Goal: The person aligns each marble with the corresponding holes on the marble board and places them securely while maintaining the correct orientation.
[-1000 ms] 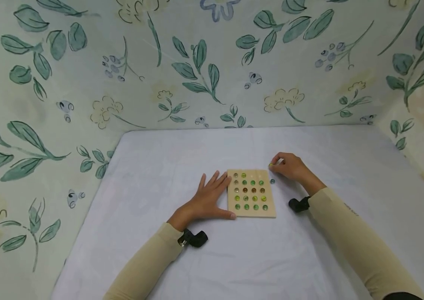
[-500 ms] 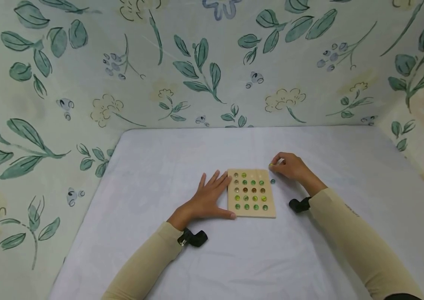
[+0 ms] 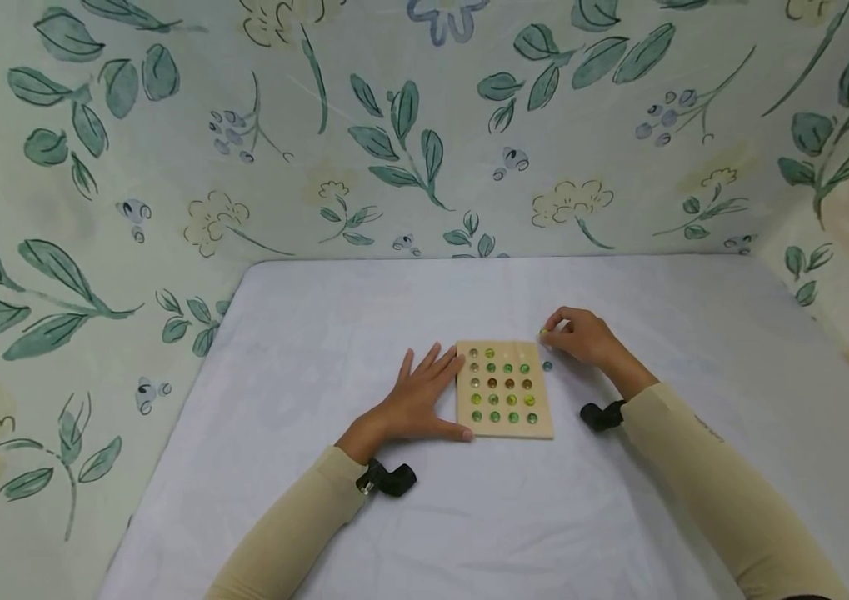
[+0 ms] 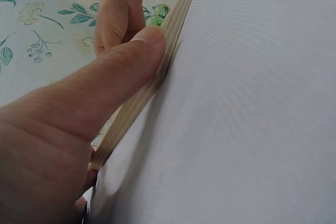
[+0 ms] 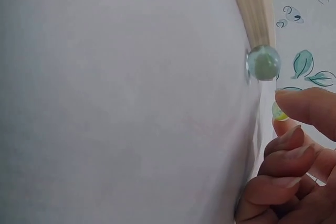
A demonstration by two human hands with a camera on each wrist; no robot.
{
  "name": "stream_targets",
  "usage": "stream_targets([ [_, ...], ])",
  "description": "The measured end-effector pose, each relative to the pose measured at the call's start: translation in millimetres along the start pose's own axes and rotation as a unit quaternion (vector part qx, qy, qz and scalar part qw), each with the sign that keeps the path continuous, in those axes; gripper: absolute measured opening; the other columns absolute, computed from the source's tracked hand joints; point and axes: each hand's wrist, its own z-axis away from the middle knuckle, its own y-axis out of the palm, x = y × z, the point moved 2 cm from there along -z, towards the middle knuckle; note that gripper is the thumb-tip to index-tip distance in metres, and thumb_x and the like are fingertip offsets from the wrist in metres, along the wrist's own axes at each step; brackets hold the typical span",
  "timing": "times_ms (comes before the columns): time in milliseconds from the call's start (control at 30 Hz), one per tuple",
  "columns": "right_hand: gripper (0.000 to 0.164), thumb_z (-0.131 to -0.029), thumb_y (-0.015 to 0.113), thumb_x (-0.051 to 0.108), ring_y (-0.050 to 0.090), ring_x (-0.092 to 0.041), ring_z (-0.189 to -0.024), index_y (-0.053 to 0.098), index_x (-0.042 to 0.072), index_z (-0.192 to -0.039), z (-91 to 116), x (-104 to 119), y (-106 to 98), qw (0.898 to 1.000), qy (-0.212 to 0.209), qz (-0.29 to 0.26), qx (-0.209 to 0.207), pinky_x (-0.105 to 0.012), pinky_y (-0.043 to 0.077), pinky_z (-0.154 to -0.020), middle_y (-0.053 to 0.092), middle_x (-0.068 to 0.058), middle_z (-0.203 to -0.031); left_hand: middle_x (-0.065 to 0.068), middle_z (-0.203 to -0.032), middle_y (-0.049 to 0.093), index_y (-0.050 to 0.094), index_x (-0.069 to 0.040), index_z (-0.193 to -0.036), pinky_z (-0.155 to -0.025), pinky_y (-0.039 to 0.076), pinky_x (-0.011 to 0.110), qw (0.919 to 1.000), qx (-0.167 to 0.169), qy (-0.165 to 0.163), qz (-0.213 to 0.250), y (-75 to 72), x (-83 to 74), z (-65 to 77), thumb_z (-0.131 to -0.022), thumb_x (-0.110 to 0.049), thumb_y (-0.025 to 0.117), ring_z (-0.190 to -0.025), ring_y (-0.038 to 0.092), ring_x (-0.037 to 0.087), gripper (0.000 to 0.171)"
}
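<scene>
A square wooden board (image 3: 499, 427) lies on the white cloth, with rows of green, yellow-green, brown and clear marbles set in it. My left hand (image 3: 418, 406) rests along its left side, fingers spread, thumb at the near left corner. In the left wrist view the thumb (image 4: 123, 69) presses at the board's edge. Beyond the board's far right corner, my right hand (image 3: 580, 335) pinches a yellow-green marble (image 5: 280, 112) between thumb and index finger. One bluish clear marble (image 5: 264, 62) sits loose on the cloth, close beside the board's right edge.
A white cloth (image 3: 319, 333) covers the table. Behind it stands a backdrop (image 3: 259, 167) with printed leaves and flowers. Small black wrist cameras stick out at each wrist, the left camera (image 3: 392, 479) near the board's front left and the right camera (image 3: 601, 415) to its right.
Both hands, the board and the marbles stay in place. The head view shifts only slightly.
</scene>
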Motion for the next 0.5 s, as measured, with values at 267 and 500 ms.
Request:
stream_targets([
  [267,0.024,-0.094,0.062,0.028,0.049,-0.022,-0.072,0.058,0.009,-0.108,8.7,9.1,-1.5,1.000,-0.016,-0.006,0.005,-0.030,0.040,-0.059,0.055,-0.009,-0.080,0.002,-0.162,0.005,0.009,-0.017,-0.157,-0.114,-0.011,0.054,1.0000,0.001,-0.001,-0.006,-0.1,-0.3,0.3,-0.072,-0.074,0.065,-0.148,-0.005,0.025,0.117],
  [500,0.025,-0.093,0.063,0.030,0.050,-0.024,-0.074,0.058,0.010,-0.106,13.6,14.5,0.6,0.999,-0.026,-0.016,0.011,-0.031,0.041,-0.060,0.058,-0.010,-0.083,0.001,-0.162,0.005,0.010,-0.018,-0.157,-0.114,-0.012,0.053,1.0000,-0.001,-0.002,-0.003,2.9,1.0,-1.2,-0.071,-0.075,0.065,-0.148,-0.005,0.023,0.117],
])
